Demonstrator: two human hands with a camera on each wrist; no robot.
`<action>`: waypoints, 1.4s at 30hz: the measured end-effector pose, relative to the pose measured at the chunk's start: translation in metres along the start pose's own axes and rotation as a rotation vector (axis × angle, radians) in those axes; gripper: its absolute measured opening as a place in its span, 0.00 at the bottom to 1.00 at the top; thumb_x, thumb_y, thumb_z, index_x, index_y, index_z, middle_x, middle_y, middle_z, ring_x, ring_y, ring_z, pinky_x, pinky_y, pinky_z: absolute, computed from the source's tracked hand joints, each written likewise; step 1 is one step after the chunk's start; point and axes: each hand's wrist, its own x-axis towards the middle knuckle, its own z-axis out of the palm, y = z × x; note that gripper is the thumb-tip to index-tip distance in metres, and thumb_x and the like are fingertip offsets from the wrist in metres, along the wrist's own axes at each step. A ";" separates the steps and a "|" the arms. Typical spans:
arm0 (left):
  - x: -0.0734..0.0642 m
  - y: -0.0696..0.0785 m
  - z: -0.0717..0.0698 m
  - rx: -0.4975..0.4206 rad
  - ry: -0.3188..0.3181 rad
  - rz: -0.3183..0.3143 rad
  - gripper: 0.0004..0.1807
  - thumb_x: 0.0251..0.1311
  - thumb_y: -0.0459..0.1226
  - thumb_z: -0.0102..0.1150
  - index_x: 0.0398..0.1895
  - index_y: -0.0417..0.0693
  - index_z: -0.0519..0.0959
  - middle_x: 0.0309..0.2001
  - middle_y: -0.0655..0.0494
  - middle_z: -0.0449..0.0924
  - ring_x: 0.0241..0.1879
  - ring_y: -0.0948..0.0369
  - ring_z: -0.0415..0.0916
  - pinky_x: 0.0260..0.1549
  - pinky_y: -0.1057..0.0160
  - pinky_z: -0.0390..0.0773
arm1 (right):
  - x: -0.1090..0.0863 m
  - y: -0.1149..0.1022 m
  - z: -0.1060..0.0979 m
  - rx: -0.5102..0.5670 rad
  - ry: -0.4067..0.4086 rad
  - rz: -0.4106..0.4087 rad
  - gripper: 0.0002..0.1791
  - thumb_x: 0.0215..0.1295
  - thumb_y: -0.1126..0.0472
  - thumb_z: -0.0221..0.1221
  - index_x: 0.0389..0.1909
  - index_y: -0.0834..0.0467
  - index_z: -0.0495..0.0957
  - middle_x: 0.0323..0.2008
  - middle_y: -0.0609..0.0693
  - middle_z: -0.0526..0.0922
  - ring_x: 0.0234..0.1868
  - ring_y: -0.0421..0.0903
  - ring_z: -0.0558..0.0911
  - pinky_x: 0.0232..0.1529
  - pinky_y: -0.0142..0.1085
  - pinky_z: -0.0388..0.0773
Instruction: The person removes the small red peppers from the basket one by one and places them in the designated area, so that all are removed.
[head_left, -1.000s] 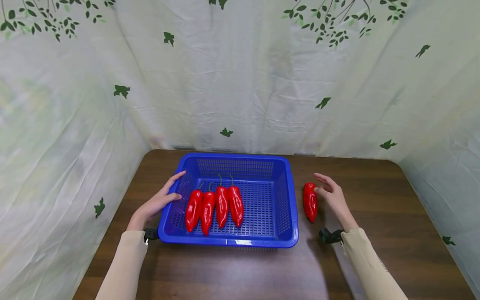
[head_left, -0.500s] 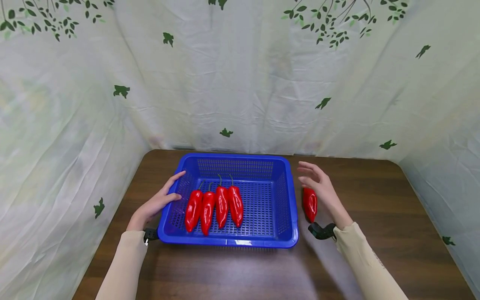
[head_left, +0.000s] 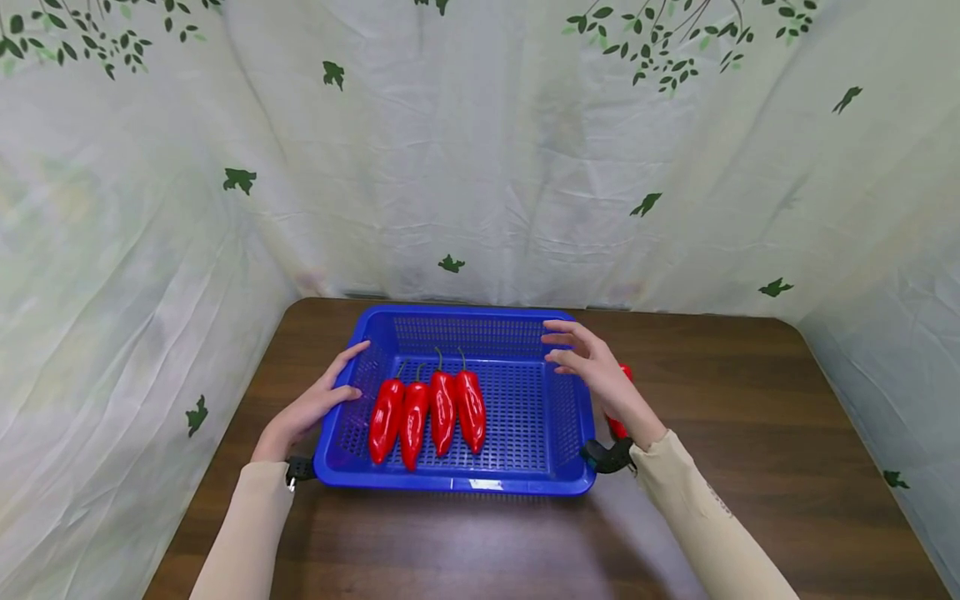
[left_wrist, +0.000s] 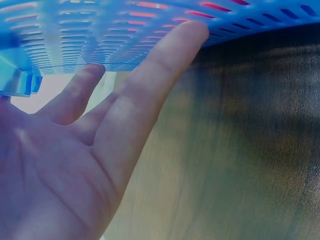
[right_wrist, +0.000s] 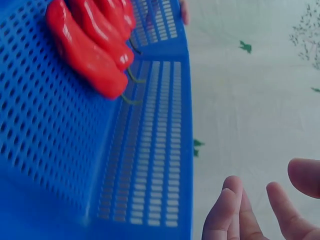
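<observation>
A blue perforated plastic basket [head_left: 517, 417] sits on the table, with several glossy red chili peppers [head_left: 443, 412] side by side in its left half, stems pointing away. My left hand [head_left: 311, 408] holds the basket's left rim, thumb over the edge. In the left wrist view its fingers [left_wrist: 135, 107] lie extended along the outer wall. My right hand [head_left: 588, 362] hovers over the right rim with fingers spread and nothing between them. Another red chili pepper [head_left: 617, 427] lies on the table right of the basket, mostly hidden behind my right wrist.
The brown wooden table [head_left: 750, 442] reaches back to a pale curtain [head_left: 510, 192] printed with leaves, which hangs on the sides too. A black wrist camera [head_left: 606, 457] on my right arm overlaps the basket's right edge in the head view.
My right hand has moved left, from beside the lone chili pepper to over the basket's right rim. That pepper stays on the table. My left hand and the basket have not moved.
</observation>
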 end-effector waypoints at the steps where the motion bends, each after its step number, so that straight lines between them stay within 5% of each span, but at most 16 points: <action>1: 0.000 0.000 0.000 0.000 0.000 0.001 0.38 0.67 0.33 0.45 0.76 0.67 0.43 0.73 0.38 0.35 0.64 0.32 0.52 0.49 0.42 0.74 | 0.002 0.001 0.003 0.011 -0.012 -0.001 0.26 0.69 0.69 0.51 0.67 0.62 0.63 0.60 0.67 0.69 0.51 0.57 0.77 0.52 0.50 0.74; 7: 0.000 0.000 0.000 0.001 -0.004 0.012 0.39 0.67 0.33 0.45 0.75 0.68 0.44 0.73 0.37 0.35 0.64 0.32 0.52 0.50 0.43 0.74 | 0.012 0.006 0.021 0.069 -0.040 0.017 0.25 0.69 0.67 0.51 0.67 0.63 0.63 0.60 0.69 0.69 0.55 0.67 0.72 0.53 0.51 0.73; 20: 0.001 -0.002 0.000 0.006 0.006 0.011 0.39 0.67 0.33 0.45 0.75 0.67 0.43 0.73 0.39 0.34 0.65 0.32 0.50 0.50 0.40 0.72 | 0.029 0.018 0.056 0.071 -0.050 0.103 0.26 0.66 0.69 0.52 0.65 0.63 0.65 0.54 0.63 0.75 0.48 0.56 0.78 0.54 0.56 0.71; 27: 0.001 -0.001 0.000 -0.012 0.005 0.007 0.38 0.67 0.32 0.45 0.75 0.67 0.44 0.73 0.39 0.36 0.64 0.33 0.52 0.50 0.44 0.74 | 0.037 0.026 0.073 0.054 -0.086 0.148 0.27 0.65 0.69 0.52 0.66 0.61 0.65 0.57 0.66 0.71 0.54 0.64 0.74 0.55 0.57 0.70; 42: 0.000 0.001 0.001 0.000 0.009 0.017 0.38 0.67 0.32 0.45 0.76 0.65 0.44 0.73 0.38 0.34 0.65 0.32 0.50 0.50 0.41 0.73 | 0.052 0.032 0.093 -0.009 -0.112 0.264 0.28 0.63 0.71 0.53 0.65 0.62 0.66 0.63 0.65 0.66 0.61 0.59 0.68 0.55 0.54 0.71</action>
